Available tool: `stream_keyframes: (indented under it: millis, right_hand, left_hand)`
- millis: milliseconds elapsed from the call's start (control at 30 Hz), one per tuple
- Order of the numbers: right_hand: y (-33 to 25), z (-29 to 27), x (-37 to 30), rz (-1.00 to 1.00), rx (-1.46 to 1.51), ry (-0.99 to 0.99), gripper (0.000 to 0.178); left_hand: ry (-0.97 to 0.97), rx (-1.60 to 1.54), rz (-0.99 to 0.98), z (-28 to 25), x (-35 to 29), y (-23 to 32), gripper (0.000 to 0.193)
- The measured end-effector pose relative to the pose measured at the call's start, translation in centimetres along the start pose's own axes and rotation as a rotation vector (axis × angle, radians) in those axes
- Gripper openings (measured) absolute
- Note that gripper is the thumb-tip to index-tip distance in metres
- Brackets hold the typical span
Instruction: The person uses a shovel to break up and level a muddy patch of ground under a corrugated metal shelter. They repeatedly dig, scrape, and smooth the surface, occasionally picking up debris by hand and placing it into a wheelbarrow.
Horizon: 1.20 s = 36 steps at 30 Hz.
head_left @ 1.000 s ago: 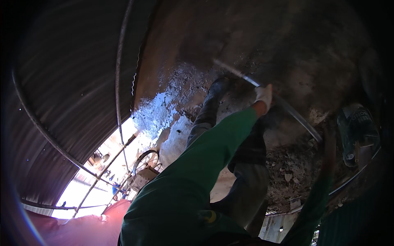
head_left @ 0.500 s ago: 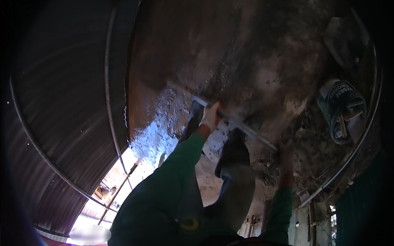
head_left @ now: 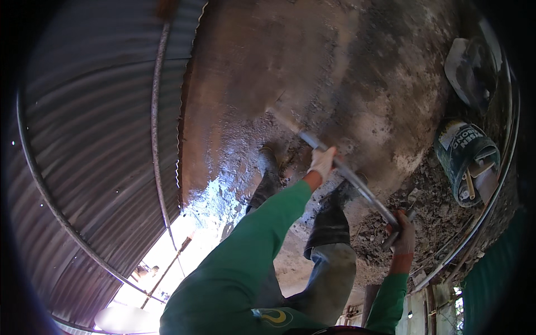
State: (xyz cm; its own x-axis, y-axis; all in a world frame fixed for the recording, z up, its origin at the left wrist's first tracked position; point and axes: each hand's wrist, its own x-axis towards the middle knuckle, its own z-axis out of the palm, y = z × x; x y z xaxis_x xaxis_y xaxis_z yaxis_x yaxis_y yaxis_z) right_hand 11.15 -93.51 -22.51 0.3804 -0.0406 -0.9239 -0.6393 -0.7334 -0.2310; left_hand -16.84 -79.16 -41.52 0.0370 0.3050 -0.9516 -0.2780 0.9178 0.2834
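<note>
I hold a long metal-handled tool [head_left: 350,177] with both hands. My left hand [head_left: 322,162], in a pale glove, grips the shaft midway. My right hand [head_left: 403,235] grips the handle's near end by a small crossbar. The tool's far end [head_left: 279,114] rests on a wet grey concrete floor [head_left: 312,72]. My green sleeves reach in from below. My dark rubber boots [head_left: 267,177] [head_left: 330,219] stand on the wet surface beneath the shaft.
A corrugated metal sheet wall [head_left: 95,145] with thin steel rods [head_left: 157,123] lies to the left. A green bucket [head_left: 467,161] holding tools stands at right, a flat pan [head_left: 468,70] beyond it. Loose rubble [head_left: 430,212] lies near my right hand. Bright sunlit ground shows at lower left.
The view has swung, so the floor fills more of the frame. My hands have slid the tool outward, its end now farther across the wet concrete. The bucket sits at the right as before.
</note>
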Motion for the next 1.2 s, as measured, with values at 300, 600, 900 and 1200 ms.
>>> stream_keyframes:
  millis: [300, 600, 900, 1200]
  right_hand:
    - [3.1, 4.7, -7.3, -0.109, 0.029, -0.09, 0.013]
    - [5.0, 17.2, -8.7, -0.237, -0.378, -0.29, 0.019]
    - [5.1, 9.2, -10.6, -0.098, 0.003, -0.024, 0.019]
    - [5.9, 14.9, -15.8, -0.078, 0.324, -0.122, 0.014]
  left_hand:
    - [-0.13, 0.064, 0.098, -4.1, -4.8, 11.3, 0.041]
    - [0.222, -0.501, -0.147, -24.0, -4.4, 0.2, 0.022]
    - [0.055, -0.091, -0.2, -14.1, -4.1, 2.2, 0.024]
    - [-0.157, 0.194, 0.108, -6.4, -3.1, 21.1, 0.026]
